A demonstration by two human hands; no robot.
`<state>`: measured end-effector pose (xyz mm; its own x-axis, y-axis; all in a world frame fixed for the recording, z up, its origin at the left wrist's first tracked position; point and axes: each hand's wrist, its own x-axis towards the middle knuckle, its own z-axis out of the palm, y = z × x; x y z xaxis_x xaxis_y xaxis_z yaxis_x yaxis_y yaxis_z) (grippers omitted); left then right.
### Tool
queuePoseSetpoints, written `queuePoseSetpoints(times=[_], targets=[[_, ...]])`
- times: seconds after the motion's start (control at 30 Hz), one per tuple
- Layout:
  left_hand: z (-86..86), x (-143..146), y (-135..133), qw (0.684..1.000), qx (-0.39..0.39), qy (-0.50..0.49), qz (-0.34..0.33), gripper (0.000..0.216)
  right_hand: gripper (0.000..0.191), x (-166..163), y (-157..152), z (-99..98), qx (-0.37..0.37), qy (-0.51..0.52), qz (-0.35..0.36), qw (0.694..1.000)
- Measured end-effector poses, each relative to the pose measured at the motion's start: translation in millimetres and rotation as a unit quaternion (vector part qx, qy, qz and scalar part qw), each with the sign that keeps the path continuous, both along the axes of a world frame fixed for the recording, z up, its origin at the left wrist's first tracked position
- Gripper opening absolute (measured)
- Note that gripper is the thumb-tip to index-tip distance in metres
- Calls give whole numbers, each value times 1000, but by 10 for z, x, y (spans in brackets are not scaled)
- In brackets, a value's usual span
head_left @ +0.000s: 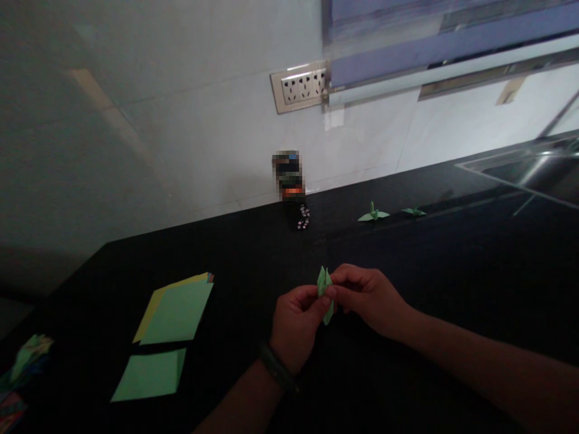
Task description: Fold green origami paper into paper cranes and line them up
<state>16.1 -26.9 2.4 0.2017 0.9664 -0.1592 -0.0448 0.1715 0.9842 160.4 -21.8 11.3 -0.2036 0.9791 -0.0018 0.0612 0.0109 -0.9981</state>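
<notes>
A narrow, folded piece of green origami paper is pinched between my two hands over the black countertop. My left hand, with a dark bracelet at its wrist, grips it from the left with thumb and fingers. From the right, my right hand pinches the same paper near its middle. The fingertips hide the centre of the folds. Two pointed tips stick up above the fingers and one end shows below. Beyond my right hand, two folded green paper cranes sit apart on the counter.
Left of my hands lies a stack of green and yellow paper sheets, with a green sheet nearer me. Coloured folded papers lie at far left. A beaded string lies by the wall, under a blurred-out object. A sink is at right.
</notes>
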Motion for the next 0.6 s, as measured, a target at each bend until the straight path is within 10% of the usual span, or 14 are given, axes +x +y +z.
queuePoseSetpoints(times=[0.6], targets=[[79, -1, -29, 997, 8, 72, 38, 13, 8, -9, -33, -13, 43, -49, -24, 998]])
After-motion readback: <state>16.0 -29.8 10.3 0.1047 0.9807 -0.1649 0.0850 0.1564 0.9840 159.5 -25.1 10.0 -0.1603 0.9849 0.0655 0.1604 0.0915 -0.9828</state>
